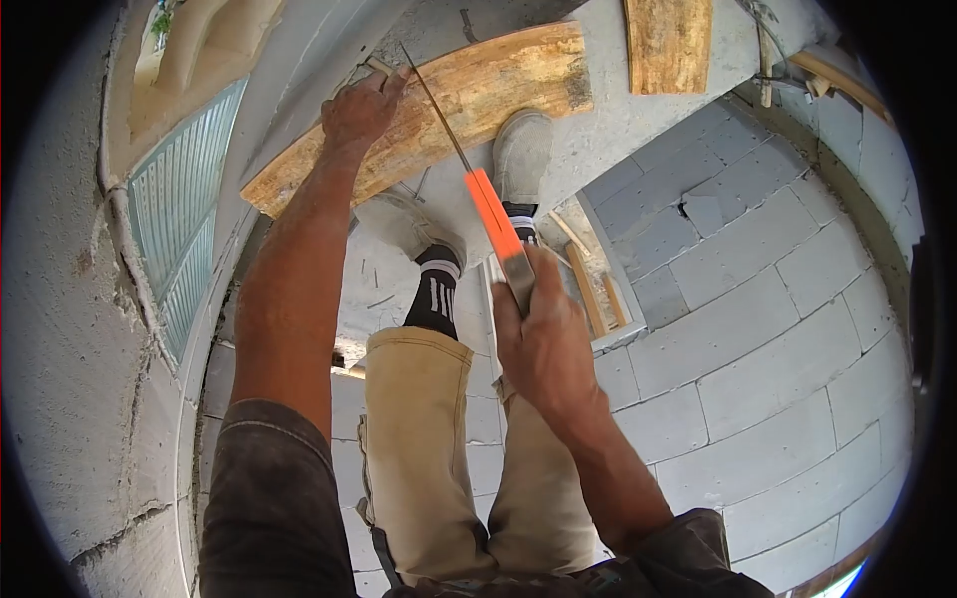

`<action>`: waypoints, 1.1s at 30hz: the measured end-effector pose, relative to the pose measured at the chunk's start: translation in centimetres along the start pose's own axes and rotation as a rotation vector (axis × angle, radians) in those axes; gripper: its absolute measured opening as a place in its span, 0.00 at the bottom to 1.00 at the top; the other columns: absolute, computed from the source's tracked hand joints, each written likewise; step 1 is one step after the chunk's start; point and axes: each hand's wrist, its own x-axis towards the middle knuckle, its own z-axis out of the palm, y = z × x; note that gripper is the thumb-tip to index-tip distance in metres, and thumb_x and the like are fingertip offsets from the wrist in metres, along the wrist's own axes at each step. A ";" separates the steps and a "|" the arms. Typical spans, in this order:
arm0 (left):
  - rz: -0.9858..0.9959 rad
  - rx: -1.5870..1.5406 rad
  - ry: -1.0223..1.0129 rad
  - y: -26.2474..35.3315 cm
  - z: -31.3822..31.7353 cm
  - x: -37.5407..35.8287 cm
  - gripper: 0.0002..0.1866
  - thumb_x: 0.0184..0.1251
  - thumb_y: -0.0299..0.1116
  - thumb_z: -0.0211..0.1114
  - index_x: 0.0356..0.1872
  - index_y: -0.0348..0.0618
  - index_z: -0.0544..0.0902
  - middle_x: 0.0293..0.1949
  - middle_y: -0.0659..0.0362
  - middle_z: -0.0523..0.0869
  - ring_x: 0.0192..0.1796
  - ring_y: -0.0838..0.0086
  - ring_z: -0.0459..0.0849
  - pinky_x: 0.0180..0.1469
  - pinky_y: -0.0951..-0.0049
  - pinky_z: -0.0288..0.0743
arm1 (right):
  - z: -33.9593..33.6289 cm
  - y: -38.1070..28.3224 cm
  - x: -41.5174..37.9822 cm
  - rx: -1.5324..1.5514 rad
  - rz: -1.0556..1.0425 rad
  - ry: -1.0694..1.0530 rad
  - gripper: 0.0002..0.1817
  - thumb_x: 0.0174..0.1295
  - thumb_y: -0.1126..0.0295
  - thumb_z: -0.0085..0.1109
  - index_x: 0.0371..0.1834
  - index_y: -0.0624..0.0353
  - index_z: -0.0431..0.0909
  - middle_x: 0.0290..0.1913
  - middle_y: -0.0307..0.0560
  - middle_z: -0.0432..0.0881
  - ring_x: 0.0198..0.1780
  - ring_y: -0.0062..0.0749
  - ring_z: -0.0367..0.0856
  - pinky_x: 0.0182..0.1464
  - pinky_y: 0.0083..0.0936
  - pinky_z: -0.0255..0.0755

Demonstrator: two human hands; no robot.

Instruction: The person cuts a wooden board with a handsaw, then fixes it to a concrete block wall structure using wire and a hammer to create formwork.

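Dark sleeves (269, 498) come nearest; the right hand (548, 344) wraps an orange-handled saw (494, 214), blade crossing over a board (498, 75) by the shoes (522, 159); the left hand (357, 112) rests on that board, grip unclear.

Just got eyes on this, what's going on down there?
The person's right hand grips what looks like a saw, its thin blade seen edge-on across a curved wooden board. The left hand is at the board, left of the blade. Whether the blade has cut in can't be made out. Another wooden piece lies to the right.
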 end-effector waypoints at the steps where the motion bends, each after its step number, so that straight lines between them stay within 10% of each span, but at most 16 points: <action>1: -0.002 -0.016 0.000 0.0 0.0 0.0 0.37 0.74 0.71 0.33 0.51 0.54 0.82 0.50 0.53 0.87 0.59 0.55 0.81 0.60 0.45 0.66 | 0.2 -0.8 2.3 -0.016 0.065 -0.059 0.22 0.68 0.73 0.58 0.62 0.66 0.65 0.41 0.72 0.83 0.43 0.70 0.83 0.43 0.53 0.77; 11: 0.036 -0.028 0.113 -0.7 1.4 0.6 0.37 0.74 0.71 0.35 0.45 0.50 0.82 0.45 0.51 0.88 0.54 0.54 0.83 0.56 0.49 0.71 | -0.6 -1.5 -1.0 0.001 0.006 -0.049 0.17 0.70 0.71 0.52 0.57 0.66 0.62 0.32 0.72 0.82 0.39 0.68 0.83 0.42 0.57 0.76; 15: 0.024 -0.011 0.033 0.4 -0.3 -0.8 0.34 0.75 0.68 0.38 0.46 0.49 0.80 0.47 0.51 0.88 0.55 0.53 0.83 0.55 0.51 0.72 | 2.2 -1.5 9.1 -0.100 0.063 -0.097 0.17 0.70 0.67 0.53 0.54 0.69 0.65 0.34 0.74 0.82 0.39 0.72 0.82 0.41 0.58 0.76; 26: 0.203 0.103 -0.100 -1.0 -1.4 -0.7 0.41 0.52 0.61 0.75 0.59 0.41 0.73 0.46 0.45 0.88 0.53 0.52 0.86 0.55 0.53 0.78 | 0.0 -2.0 -2.6 -0.001 0.087 -0.037 0.17 0.69 0.71 0.54 0.56 0.66 0.64 0.32 0.74 0.81 0.37 0.71 0.82 0.40 0.57 0.75; 33: 0.165 0.146 -0.097 -0.6 -1.6 -1.2 0.43 0.49 0.55 0.79 0.60 0.39 0.72 0.48 0.45 0.88 0.54 0.52 0.86 0.56 0.53 0.78 | 5.5 -3.0 14.8 -0.066 0.039 -0.106 0.14 0.65 0.79 0.45 0.51 0.76 0.66 0.39 0.81 0.81 0.49 0.69 0.83 0.52 0.52 0.75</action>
